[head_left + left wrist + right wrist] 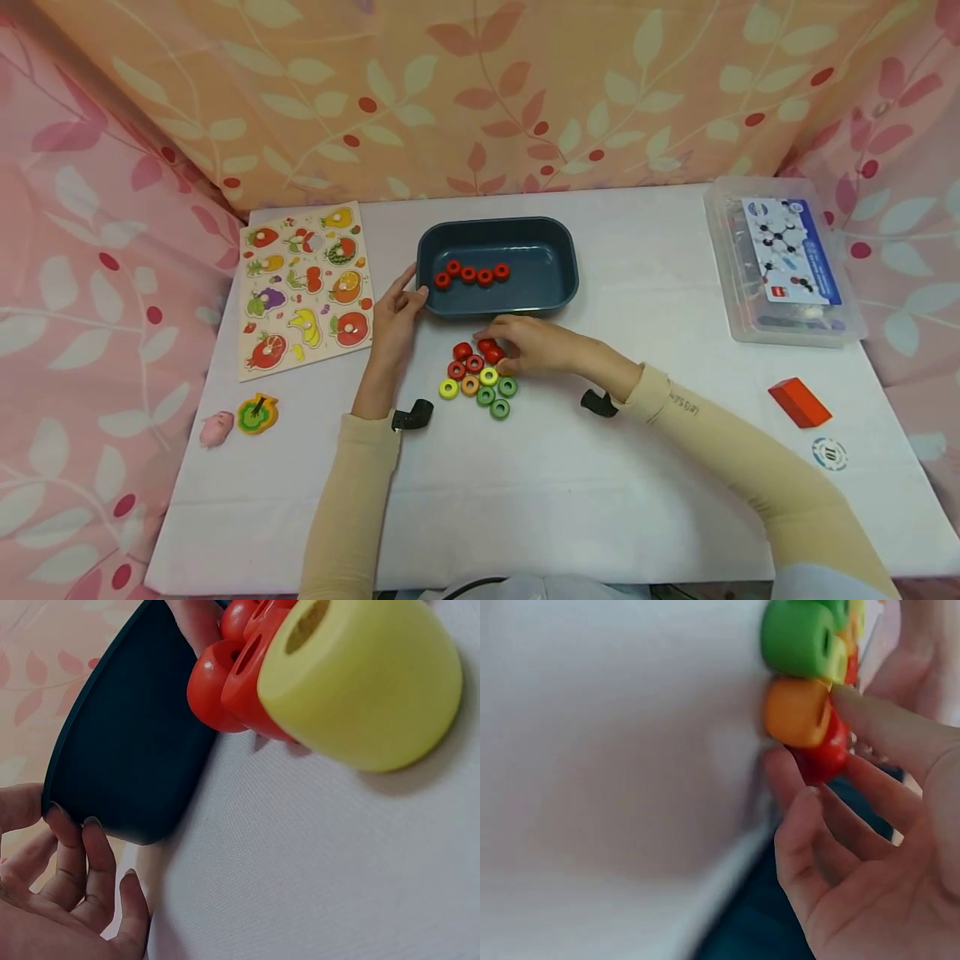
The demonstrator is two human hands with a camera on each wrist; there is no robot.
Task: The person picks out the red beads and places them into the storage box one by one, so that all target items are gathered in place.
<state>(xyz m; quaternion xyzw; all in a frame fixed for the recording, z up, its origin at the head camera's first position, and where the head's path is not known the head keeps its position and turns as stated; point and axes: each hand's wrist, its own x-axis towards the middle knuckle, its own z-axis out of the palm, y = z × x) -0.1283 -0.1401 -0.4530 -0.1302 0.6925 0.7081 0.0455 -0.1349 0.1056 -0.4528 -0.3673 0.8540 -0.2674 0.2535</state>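
A dark blue rectangular tray (517,304) holds several red beads (485,277) in a wavy line. My left hand (395,321) grips the tray's left end, thumb over the rim and fingers against the outer wall (127,750). In front of the tray lies a cluster of thick ring-shaped beads in red, yellow, orange and green. My right hand (536,343) reaches over its far right side, thumb and fingers round a red bead (826,759). An orange bead (797,712) sits beside the thumb in the right wrist view. A yellow bead (367,682) looms close in the left wrist view.
A fruit puzzle board (306,292) lies left of the tray, with a pink pig figure (217,429) and a tree-shaped piece (257,414) nearer. On the right are a clear plastic case (783,262), a red block (799,402) and a round token (829,453). Curtains border the table.
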